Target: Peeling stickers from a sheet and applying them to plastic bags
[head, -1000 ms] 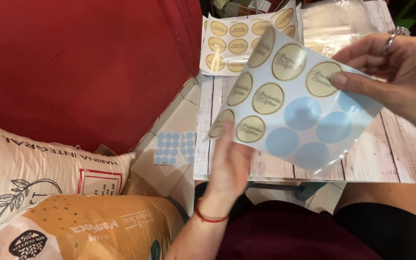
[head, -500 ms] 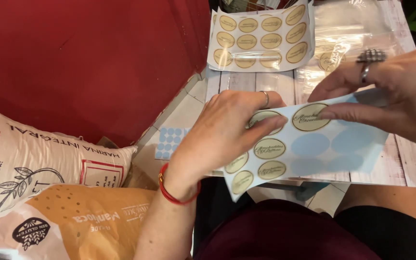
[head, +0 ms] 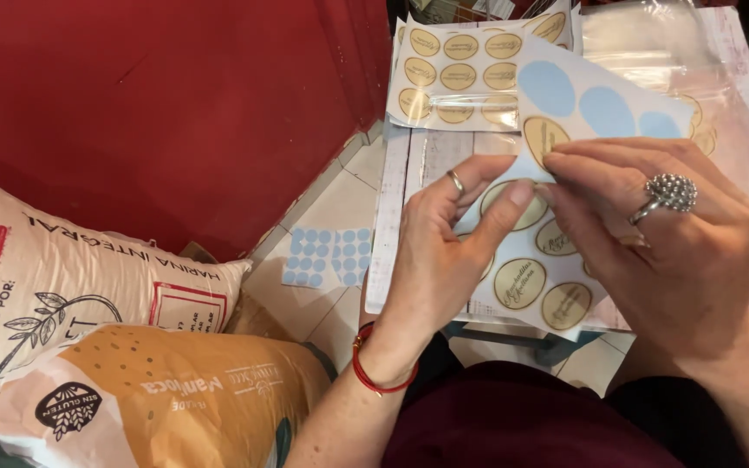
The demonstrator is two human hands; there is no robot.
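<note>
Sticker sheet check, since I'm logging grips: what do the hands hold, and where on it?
Both hands hold the sticker sheet. The left hand and right hand pinch it near its middle, fingertips meeting at a gold oval sticker.

A red wall [head: 158, 104] rises beside the whitewashed table [head: 396, 217]. Below the table's left edge, a used sticker backing [head: 327, 257] lies on the tiled floor [head: 340, 186]; farther left slump two printed sacks [head: 88, 347].

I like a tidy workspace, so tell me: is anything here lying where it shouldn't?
Yes. A used sticker sheet, all its spots bare blue, lies on the tiled floor beside the table. Both hands, left hand and right hand, hold another sticker sheet above the table; nothing else looks odd.
</note>
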